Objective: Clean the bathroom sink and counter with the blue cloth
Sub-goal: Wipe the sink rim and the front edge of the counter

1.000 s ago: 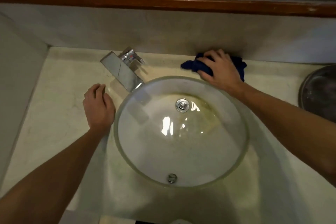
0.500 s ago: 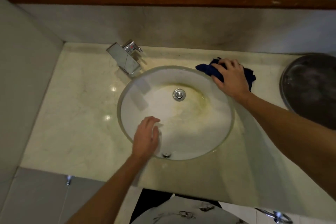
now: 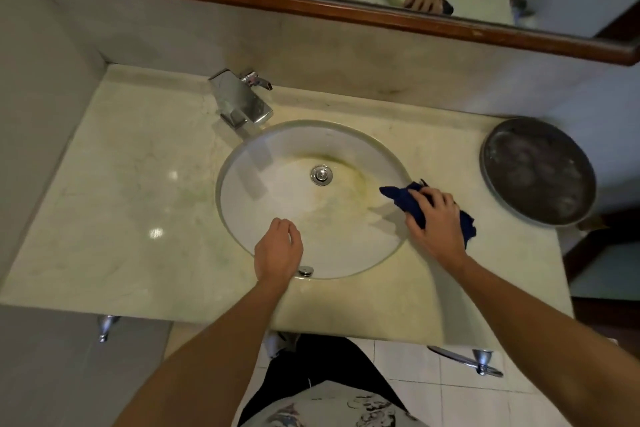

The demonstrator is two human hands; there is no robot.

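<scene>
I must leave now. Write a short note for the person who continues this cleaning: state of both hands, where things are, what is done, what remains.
Right hand: presses the blue cloth on the right rim of the sink, fingers curled over it.
Left hand: holds nothing, loosely curled, at the sink's near rim.
Done: cannot tell from this view which parts have been wiped.
Left: yellow stain remains in the basin near the drain; counter around the faucet may need wiping. A round metal tray sits on the counter's right end.

Dim, warm overhead light leaves bright glare spots on the counter (image 3: pixel 138 204) and soft shadows in the sink (image 3: pixel 277 184); wide-angle distortion bends the mirror (image 3: pixel 381 15) frame, and edges blur.
</scene>
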